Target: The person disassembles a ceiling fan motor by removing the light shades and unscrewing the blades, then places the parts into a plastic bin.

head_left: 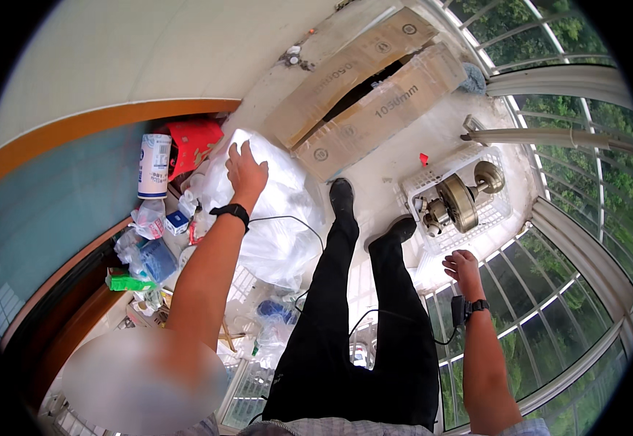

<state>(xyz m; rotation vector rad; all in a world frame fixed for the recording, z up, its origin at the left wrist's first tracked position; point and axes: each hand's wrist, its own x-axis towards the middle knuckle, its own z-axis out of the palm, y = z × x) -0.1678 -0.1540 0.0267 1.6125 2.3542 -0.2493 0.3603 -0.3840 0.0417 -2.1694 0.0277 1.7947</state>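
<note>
My left hand (247, 174) is raised with its fingers spread, over or against a large white translucent plastic bag (280, 232); whether it touches the bag I cannot tell. Nothing shows in its fingers. On the right, my right hand (463, 267) hangs loosely with slightly bent fingers apart, holding nothing. Closest to it is a white plastic basket (504, 211) holding a bronze-coloured metal fixture (457, 203) that looks like a ceiling fan body. Black bands circle both wrists, and a thin black cable (382, 311) runs from the right one across my legs.
A long cardboard box (375, 94) with a gap along its top lies ahead. Left of the bag are a paper towel roll (154, 167), a red bag (191, 145), a small blue box (177, 222) and other clutter. Barred windows (549, 291) line the right. A blurred patch covers the lower left.
</note>
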